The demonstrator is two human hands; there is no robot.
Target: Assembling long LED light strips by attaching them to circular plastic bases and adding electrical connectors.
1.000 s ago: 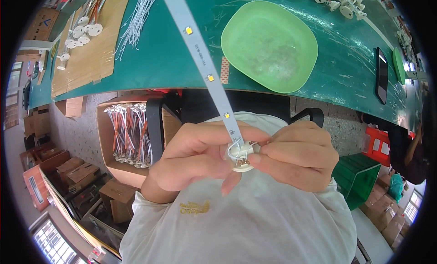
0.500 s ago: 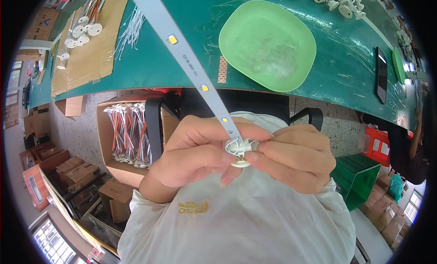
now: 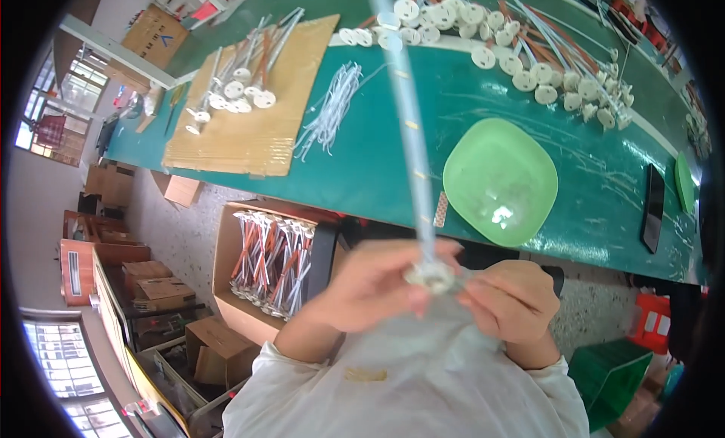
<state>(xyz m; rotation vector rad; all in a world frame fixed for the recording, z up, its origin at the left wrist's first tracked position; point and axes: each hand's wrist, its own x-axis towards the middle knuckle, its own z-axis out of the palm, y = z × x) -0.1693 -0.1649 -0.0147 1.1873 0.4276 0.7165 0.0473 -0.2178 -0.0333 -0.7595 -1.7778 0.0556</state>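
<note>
Swung from a leftward slant to nearly upright since the earlier frame, the pale light strip point(image 3: 411, 128) rises blurred from between the hands, as the view takes in more of the green table point(image 3: 362, 174). Its lower end meets a white round base point(image 3: 432, 276) just in front of the person's shirt point(image 3: 423, 377). The left hand point(image 3: 377, 283) is clamped on that base, fingers behind and thumb in front. The right hand point(image 3: 515, 298) bunches its fingertips at the base's right side; blur leaves me unable to tell whether they pinch it. Beyond, a green bowl point(image 3: 498, 177) stands right of the strip, and white wires point(image 3: 332, 109) lie left.
</note>
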